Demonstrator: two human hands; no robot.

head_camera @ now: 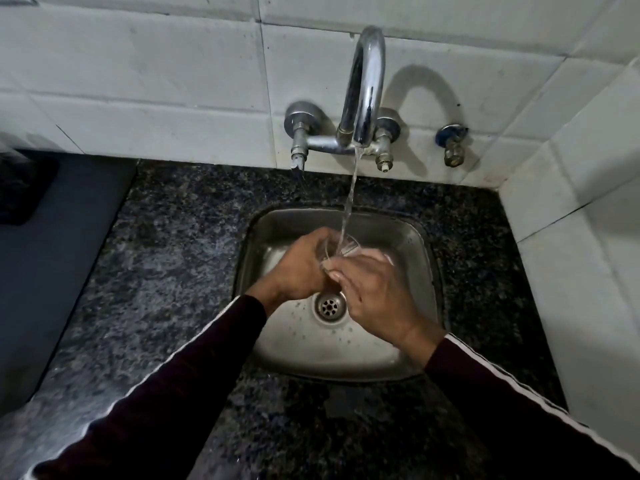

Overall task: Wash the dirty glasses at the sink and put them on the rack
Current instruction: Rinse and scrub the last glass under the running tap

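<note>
A clear glass (pixel 341 247) is held over the steel sink (pixel 412 244), mouth tilted toward the wall, under a thin stream of water (pixel 349 199) from the chrome tap (pixel 365 88). My left hand (pixel 299 268) wraps the glass from the left side. My right hand (pixel 375 292) grips it from the right, fingers across its lower part. Most of the glass is hidden by both hands. No rack or other glasses are in view.
The sink's drain (pixel 329 305) lies just below my hands. Dark speckled granite counter (pixel 162 265) surrounds the sink. White tiled walls (pixel 156 81) stand behind and at the right. A valve (pixel 453 147) sticks out of the wall right of the tap. A dark object (pixel 24 188) lies far left.
</note>
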